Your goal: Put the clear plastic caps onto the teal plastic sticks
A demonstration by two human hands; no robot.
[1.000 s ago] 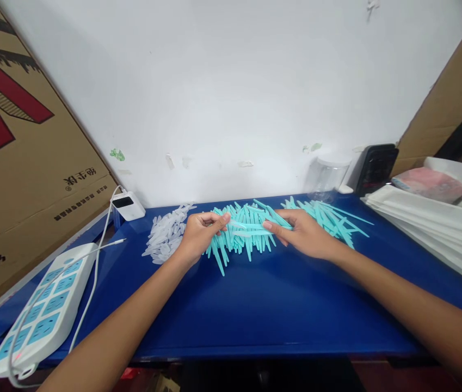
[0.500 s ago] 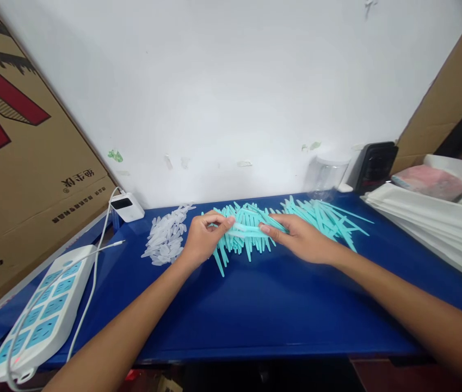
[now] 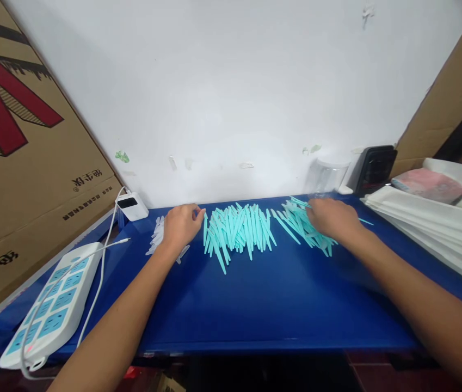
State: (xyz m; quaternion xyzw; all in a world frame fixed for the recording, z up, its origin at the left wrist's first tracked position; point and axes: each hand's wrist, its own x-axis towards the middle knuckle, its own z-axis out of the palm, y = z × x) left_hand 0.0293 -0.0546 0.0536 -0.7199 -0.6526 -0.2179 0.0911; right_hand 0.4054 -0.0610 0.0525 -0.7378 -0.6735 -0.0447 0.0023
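My left hand (image 3: 182,226) is above the pile of small translucent plastic covers (image 3: 158,235), hiding part of it. Thumb and forefinger are pinched together; whatever they hold, if anything, is too small to make out. To its right lies the middle pile of thin tapered teal plastic sticks (image 3: 239,228), laid mostly side by side. My right hand (image 3: 332,218) reaches over the right pile of teal sticks (image 3: 306,226), blurred by motion. Its fingers point down among the sticks, and their tips are hidden.
A power strip (image 3: 55,305) with a white cable lies at the left, near a small white device (image 3: 133,206). At the back right stand a clear jar (image 3: 326,177) and a black object (image 3: 375,169). White trays (image 3: 426,223) fill the right side. A large carton (image 3: 30,179) borders the left.
My hands have moved apart. The left went left from the middle pile to the translucent covers; the right went right to the other sticks. The teal stick held between them no longer shows there.
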